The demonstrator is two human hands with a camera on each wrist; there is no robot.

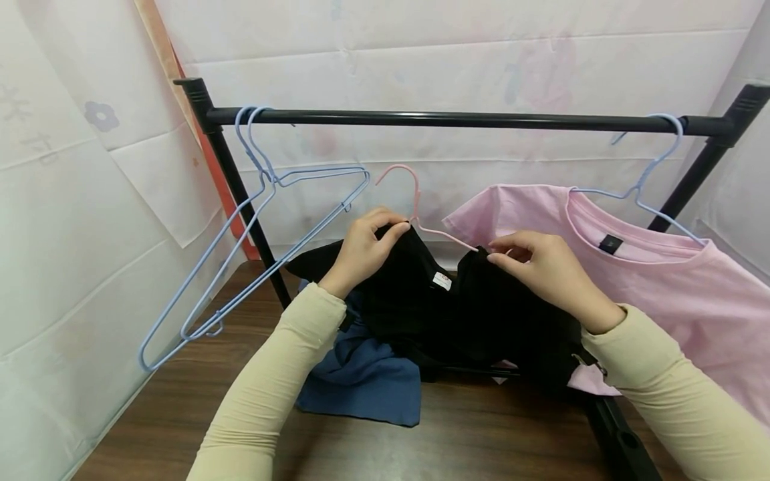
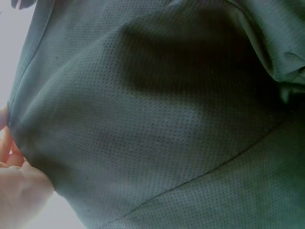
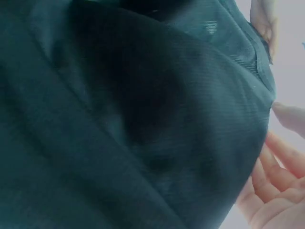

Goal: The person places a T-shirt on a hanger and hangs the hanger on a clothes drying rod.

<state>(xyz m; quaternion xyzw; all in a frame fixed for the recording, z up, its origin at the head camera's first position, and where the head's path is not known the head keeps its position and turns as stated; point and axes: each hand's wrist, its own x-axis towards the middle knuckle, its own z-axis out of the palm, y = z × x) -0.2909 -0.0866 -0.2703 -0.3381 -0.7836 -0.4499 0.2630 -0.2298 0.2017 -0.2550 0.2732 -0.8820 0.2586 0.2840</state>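
Note:
A black shirt (image 1: 415, 314) with a white neck label (image 1: 442, 280) hangs between the two hands. My left hand (image 1: 368, 248) pinches its neckline edge on the left, close to the neck of a pink hanger (image 1: 416, 190). On the other side my right hand (image 1: 535, 267) pinches the shirt's right shoulder near the tip of the hanger's right arm. The hanger's hook stands up in the air, below the rail; its left arm is hidden behind hand and cloth. Dark perforated cloth (image 2: 143, 119) fills most of the left wrist view. In the right wrist view, thumb and fingers are at the cloth's edge.
A black rail (image 1: 421, 119) crosses the back. Two blue hangers (image 1: 265, 180) hang at its left end. At its right, a pink T-shirt (image 1: 637, 287) is on another blue hanger (image 1: 646, 180). Blue cloth (image 1: 367, 387) lies below the black shirt, over the wooden table (image 1: 481, 441).

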